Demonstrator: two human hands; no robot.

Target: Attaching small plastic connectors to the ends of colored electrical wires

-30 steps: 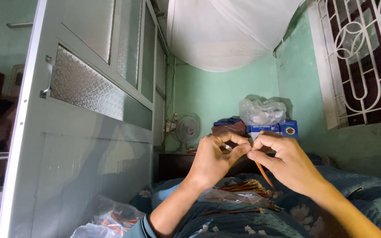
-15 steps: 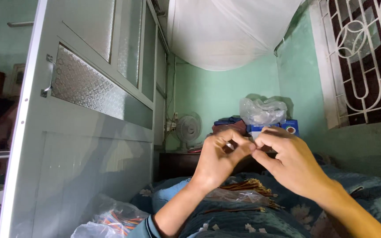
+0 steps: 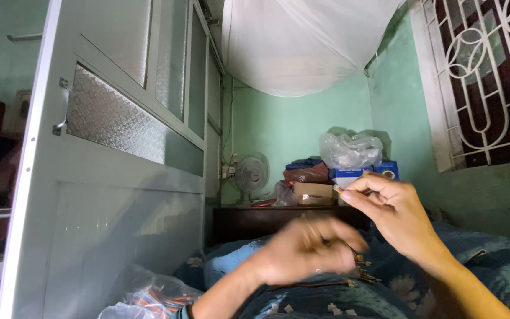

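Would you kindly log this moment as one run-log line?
left hand: blurred, over wire pile | right hand: raised, pinching thin piece | bed cover below

2 hands: left hand [image 3: 305,251], right hand [image 3: 394,215]. 1 fan [image 3: 251,175], 1 cardboard box [image 3: 314,193], 2 plastic bags: [image 3: 350,150], [image 3: 149,295].

Pale mint-green plastered wall [image 3: 284,127]; grey panelled door [image 3: 119,195] with diamond-textured frosted glass; white draped mosquito net [image 3: 302,41]; dark blue bedcover [image 3: 491,266] with a pale floral print; white scrolled window grille [image 3: 485,77] over dark maroon; blue cardboard box [image 3: 388,169]; brown wooden cabinet [image 3: 267,221].
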